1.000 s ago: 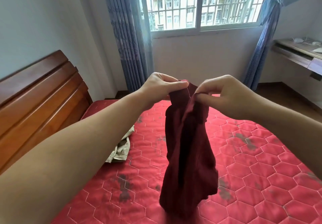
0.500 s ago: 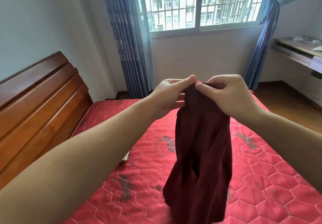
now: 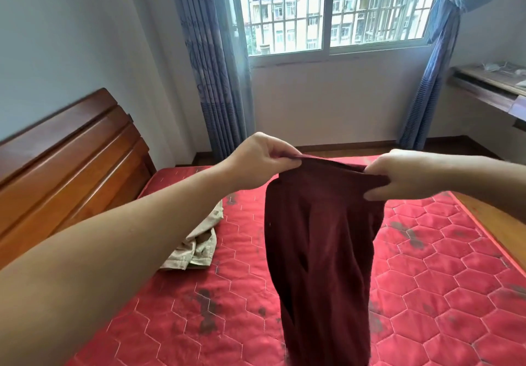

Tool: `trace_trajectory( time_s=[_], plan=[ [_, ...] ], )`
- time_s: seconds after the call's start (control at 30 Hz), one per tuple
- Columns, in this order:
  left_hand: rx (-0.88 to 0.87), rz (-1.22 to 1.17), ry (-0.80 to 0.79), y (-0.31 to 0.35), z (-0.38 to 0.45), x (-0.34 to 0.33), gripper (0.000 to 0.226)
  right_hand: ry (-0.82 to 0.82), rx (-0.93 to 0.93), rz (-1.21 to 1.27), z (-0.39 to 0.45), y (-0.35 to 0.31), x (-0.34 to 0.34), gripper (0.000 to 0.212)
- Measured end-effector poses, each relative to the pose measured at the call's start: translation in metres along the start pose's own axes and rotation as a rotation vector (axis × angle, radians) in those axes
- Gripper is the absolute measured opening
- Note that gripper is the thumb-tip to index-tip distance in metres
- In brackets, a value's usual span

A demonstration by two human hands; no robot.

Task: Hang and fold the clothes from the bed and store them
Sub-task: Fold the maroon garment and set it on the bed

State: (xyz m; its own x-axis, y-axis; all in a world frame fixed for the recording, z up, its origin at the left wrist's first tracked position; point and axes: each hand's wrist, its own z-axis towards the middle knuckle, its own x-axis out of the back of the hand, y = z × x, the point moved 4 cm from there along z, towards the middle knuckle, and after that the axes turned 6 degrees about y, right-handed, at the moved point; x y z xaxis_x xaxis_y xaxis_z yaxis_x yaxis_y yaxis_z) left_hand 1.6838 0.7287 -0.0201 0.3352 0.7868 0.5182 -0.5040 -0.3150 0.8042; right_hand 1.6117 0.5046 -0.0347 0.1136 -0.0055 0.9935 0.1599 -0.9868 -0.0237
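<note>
Maroon garment [image 3: 318,252] hangs above the bed [image 3: 427,266], its top edge stretched between the hands: left hand [image 3: 262,161] and right hand [image 3: 398,175] each pinch a corner. Beige clothes [image 3: 196,243] lie near the headboard [image 3: 71,166]; bare mattress spreads rightward.

no readable text, labels or numbers anywhere

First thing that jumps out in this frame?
A dark red garment hangs in the middle of the view, its top edge stretched between the left hand and the right hand, which pinch it above the bed. Under it lies the bright red quilted mattress, with a crumpled beige garment on it to the left.
</note>
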Motion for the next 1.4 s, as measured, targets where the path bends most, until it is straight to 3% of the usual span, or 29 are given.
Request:
trace_trajectory(
  time_s=[0.2,0.27,0.33,0.4,0.53,0.67,0.7,0.77,0.83,0.9,0.97,1.1,1.2,1.3,1.4],
  plan=[
    [-0.028,0.070,-0.010,-0.001,0.002,0.017,0.016,0.296,0.248,-0.157,0.009,0.006,0.030,0.004],
    [-0.018,0.040,0.010,0.000,0.003,0.022,0.018,0.376,0.321,-0.331,0.005,0.004,0.032,0.006],
    [-0.021,0.041,0.006,0.001,0.004,0.023,0.018,0.291,0.321,-0.556,0.005,0.000,0.027,0.016],
    [-0.026,0.044,-0.005,0.003,0.004,0.023,0.018,0.217,0.268,-0.587,0.007,0.003,0.022,0.020],
    [0.006,0.018,0.006,0.004,0.004,0.029,0.019,0.258,0.166,-0.098,0.014,0.020,0.020,0.016],
    [0.055,0.062,0.071,-0.011,0.005,0.044,0.015,0.270,-0.022,0.278,0.012,0.025,0.029,0.042],
    [0.078,0.054,0.101,-0.014,0.006,0.047,0.015,0.336,-0.029,0.378,0.009,0.022,0.037,0.037],
    [0.109,-0.034,0.204,-0.016,0.008,0.051,0.014,0.637,-0.049,0.702,0.002,0.014,0.057,0.017],
    [0.110,-0.185,0.338,-0.010,0.013,0.053,0.017,0.828,-0.089,1.175,0.000,0.008,0.060,0.022],
    [0.108,-0.278,0.387,0.000,0.017,0.051,0.017,0.684,-0.124,1.420,0.008,-0.002,0.047,0.037],
    [0.075,-0.267,0.361,0.009,0.019,0.047,0.015,0.590,-0.132,1.360,0.016,-0.005,0.033,0.028],
    [0.022,-0.212,0.375,0.011,0.019,0.046,0.016,0.808,-0.049,1.153,0.008,0.002,0.051,0.015],
    [-0.061,-0.085,0.435,0.006,0.022,0.049,0.017,0.805,0.028,0.871,0.004,0.000,0.061,0.014],
    [-0.183,0.075,0.459,0.010,0.022,0.048,0.015,0.883,0.045,0.463,-0.002,0.001,0.069,0.031],
    [-0.246,0.082,0.461,0.024,0.019,0.052,0.005,0.932,0.105,0.359,-0.014,-0.002,0.081,0.036]
  ],
)
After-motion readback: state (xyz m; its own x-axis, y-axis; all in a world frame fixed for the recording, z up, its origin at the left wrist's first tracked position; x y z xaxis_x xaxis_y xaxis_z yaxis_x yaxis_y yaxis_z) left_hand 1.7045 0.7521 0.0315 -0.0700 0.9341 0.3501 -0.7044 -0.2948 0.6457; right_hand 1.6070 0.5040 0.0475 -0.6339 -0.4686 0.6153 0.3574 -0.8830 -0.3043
